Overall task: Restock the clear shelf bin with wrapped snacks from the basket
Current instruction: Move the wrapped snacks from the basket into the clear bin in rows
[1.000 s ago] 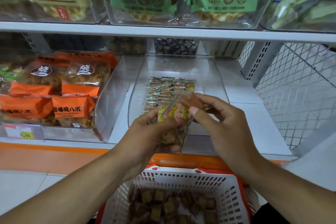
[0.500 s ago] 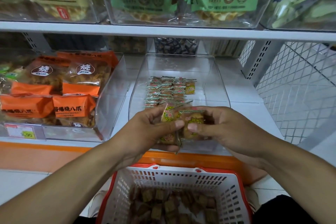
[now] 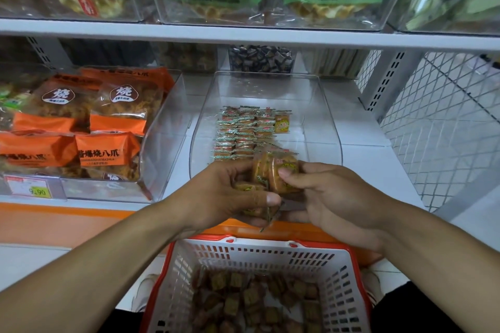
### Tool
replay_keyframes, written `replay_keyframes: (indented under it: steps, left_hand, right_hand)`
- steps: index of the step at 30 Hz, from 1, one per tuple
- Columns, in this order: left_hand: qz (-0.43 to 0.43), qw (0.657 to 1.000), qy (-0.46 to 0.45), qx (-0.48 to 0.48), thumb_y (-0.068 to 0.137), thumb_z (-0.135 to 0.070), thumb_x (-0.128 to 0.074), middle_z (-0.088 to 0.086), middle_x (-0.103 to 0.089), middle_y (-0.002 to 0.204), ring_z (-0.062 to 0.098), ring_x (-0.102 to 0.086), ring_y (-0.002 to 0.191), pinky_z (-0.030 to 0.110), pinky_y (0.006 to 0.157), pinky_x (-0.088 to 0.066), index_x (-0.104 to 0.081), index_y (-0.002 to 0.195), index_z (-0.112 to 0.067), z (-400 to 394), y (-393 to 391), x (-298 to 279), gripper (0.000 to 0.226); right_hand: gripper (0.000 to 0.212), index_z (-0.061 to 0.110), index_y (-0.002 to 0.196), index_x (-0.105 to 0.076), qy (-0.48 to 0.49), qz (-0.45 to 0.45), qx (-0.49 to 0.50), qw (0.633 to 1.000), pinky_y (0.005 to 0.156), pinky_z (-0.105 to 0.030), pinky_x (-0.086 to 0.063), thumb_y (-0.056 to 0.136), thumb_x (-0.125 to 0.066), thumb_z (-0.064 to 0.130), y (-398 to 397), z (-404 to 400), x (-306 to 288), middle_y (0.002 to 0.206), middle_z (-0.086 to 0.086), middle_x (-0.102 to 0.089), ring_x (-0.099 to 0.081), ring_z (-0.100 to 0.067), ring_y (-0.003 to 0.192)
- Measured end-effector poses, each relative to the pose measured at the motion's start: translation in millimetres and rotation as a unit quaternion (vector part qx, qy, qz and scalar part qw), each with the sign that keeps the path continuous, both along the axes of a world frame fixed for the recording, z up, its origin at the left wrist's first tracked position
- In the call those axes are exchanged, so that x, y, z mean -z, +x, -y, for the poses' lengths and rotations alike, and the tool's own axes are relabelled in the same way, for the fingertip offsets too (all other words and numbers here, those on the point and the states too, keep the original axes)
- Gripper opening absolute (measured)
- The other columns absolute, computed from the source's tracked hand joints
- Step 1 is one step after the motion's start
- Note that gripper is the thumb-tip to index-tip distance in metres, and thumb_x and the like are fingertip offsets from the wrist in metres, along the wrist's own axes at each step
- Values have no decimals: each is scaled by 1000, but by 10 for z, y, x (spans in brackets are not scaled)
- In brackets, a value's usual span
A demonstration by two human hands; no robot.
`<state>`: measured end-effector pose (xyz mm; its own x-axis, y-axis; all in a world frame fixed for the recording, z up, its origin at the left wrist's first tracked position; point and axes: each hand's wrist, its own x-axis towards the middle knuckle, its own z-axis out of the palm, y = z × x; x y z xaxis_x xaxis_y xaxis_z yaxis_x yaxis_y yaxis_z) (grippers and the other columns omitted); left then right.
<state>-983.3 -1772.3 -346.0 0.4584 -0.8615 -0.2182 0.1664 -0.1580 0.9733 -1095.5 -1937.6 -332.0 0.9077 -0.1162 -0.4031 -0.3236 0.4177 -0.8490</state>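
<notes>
The right hand [image 3: 324, 197] has slid in beside the left hand [image 3: 230, 192], both pinching wrapped snacks [image 3: 276, 173] just before the clear bin [image 3: 319, 121], above the basket [image 3: 270, 251]; slippery wrappers could slip and fall.

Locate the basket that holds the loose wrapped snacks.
In the head view the basket, white with a red rim, sits bottom centre, below both hands and in front of the shelf's orange edge.

two bare forearms [image 3: 113, 249], no sleeves, dark trousers [image 3: 422, 313], pale shoes [image 3: 143, 292]
</notes>
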Motion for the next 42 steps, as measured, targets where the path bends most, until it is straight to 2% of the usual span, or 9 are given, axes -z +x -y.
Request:
replay_keyframes:
  steps: [5,8,12,15,18,22,27,33,42]
  left_hand:
    - [-20,998,-5,-52,72,-18,-80,11,-76,112,30,-77,93,38,65,-63,-62,130,-20,22,-24,10,61]
    - [-12,991,-7,-134,74,-30,-75,11,-78,94,27,-76,76,34,56,-61,-68,118,-15,39,-19,-16,47]
    - [-17,961,-30,-275,95,-34,-66,11,-71,76,20,-69,58,27,46,-54,-70,100,-13,68,12,-21,22]
    - [-19,932,-49,-358,102,-39,-57,4,-70,73,19,-67,62,26,49,-54,-69,95,-17,108,18,-22,26]
    - [-8,913,-57,-403,103,-41,-54,1,-69,77,18,-64,73,31,65,-54,-69,90,-22,168,-18,9,28]
    - [-86,912,-107,-385,101,-37,-59,14,-72,89,22,-67,69,30,55,-55,-67,98,-17,253,-96,-24,22]
    - [-142,913,-136,-357,102,-30,-57,9,-76,89,21,-72,67,32,50,-56,-70,100,-21,279,-76,-111,16]
    - [-140,905,-166,-366,104,-10,-49,11,-73,100,26,-67,85,36,70,-59,-73,99,-21,283,-31,-170,27]
    - [-204,895,-165,-360,95,-9,-65,8,-78,86,22,-75,67,34,53,-59,-68,108,-24,261,62,-196,21]
  right_hand:
    - [40,12,124,-65,-80,77,38,993,92,-37,-54,84,-64,15,22,40,-62,116,-10,-74,-69,-24,110]
    - [43,11,123,-66,-106,114,68,985,101,-33,-48,80,-63,18,47,148,-155,117,-6,-74,-67,-19,114]
    - [45,-1,122,-66,-39,79,46,995,109,-50,-44,80,-65,15,29,167,-143,119,-17,-71,-64,-34,117]
    - [44,-2,120,-65,36,84,66,994,90,-44,-53,80,-65,13,16,-10,-60,113,-17,-73,-67,-26,97]
    - [41,-1,124,-65,122,100,73,985,84,-37,-54,85,-62,13,3,-266,28,121,-20,-69,-65,-27,103]
    - [41,0,127,-64,160,117,80,977,103,-38,-50,88,-60,13,38,-517,92,127,-18,-68,-62,-30,121]
    - [43,-2,126,-64,151,115,134,973,114,-46,-40,85,-58,9,137,-569,89,124,-17,-69,-57,-34,128]
    - [47,5,130,-63,190,88,111,972,116,-40,-37,83,-59,14,147,-604,66,126,-11,-69,-57,-29,130]
    - [64,12,142,-51,138,150,23,979,108,-37,-47,82,-60,-6,220,-511,54,135,-16,-63,-59,-28,127]
